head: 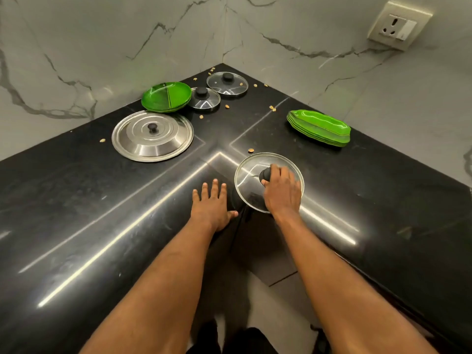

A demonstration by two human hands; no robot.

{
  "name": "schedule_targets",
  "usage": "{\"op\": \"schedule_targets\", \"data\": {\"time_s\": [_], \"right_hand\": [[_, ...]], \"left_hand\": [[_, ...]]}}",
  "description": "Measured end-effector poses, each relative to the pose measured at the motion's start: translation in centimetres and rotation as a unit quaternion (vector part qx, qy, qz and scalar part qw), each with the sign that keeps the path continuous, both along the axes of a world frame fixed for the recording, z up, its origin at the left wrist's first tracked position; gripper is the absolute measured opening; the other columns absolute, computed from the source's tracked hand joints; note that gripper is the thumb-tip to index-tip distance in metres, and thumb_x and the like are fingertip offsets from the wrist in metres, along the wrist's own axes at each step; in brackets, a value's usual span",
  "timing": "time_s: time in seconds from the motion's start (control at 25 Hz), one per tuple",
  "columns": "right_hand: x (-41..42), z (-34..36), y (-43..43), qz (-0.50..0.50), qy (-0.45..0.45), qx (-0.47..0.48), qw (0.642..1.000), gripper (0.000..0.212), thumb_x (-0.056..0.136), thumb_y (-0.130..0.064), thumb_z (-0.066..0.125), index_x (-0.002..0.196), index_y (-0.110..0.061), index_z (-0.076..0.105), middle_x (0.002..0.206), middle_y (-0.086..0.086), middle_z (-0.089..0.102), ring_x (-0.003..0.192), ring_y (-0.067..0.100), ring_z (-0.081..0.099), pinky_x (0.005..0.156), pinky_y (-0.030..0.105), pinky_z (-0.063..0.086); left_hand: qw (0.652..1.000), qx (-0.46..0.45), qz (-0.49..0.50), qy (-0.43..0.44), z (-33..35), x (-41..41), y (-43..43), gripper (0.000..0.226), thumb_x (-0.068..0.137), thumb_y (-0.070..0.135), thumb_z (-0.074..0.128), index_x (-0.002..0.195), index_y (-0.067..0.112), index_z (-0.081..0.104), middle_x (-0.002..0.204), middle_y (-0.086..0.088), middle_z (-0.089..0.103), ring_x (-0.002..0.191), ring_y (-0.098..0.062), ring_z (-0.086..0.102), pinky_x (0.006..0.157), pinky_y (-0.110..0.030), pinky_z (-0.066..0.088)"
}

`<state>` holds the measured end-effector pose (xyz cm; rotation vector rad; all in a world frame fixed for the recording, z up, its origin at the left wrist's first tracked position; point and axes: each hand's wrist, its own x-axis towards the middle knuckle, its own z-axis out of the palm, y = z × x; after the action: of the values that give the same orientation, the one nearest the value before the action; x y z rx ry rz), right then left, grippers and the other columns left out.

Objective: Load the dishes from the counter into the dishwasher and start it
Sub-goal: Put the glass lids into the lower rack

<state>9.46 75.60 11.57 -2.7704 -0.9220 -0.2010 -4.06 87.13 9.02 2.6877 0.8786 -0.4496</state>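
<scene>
On the black corner counter [76, 200], my right hand [282, 190] grips the black knob of a glass lid [249, 175] near the inner corner edge. My left hand [212, 204] rests flat on the counter beside it, fingers spread and holding nothing. A large steel lid [153, 139] lies to the left. Behind it sit stacked round green plates [166, 97], a small steel lid [204, 98] and another glass lid [227, 83]. Stacked leaf-shaped green plates [319, 127] lie at the right. No dishwasher is in view.
Small nut shells [272, 108] are scattered over the counter's back part. Marble walls meet behind the counter, with a power socket [398, 24] on the right wall. The floor and my feet show below the counter's inner corner.
</scene>
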Motion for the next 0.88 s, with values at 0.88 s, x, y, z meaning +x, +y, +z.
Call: {"op": "schedule_targets", "data": {"time_s": [0.88], "right_hand": [[-25.5,-3.9,-34.5,-0.024,0.013,0.021,0.999,0.03,0.086,-0.029,0.066,0.111,-0.013,0.061,0.112,0.009,0.063,0.101,0.031,0.059,0.087,0.04,0.043]], "left_hand": [[0.998,0.002,-0.052,0.027,-0.9,-24.5,-31.9,0.088,0.098,0.06,0.039,0.157,0.018,-0.012,0.163,-0.007,-0.02,0.15,-0.031,-0.014,0.119,-0.054,-0.007]]}}
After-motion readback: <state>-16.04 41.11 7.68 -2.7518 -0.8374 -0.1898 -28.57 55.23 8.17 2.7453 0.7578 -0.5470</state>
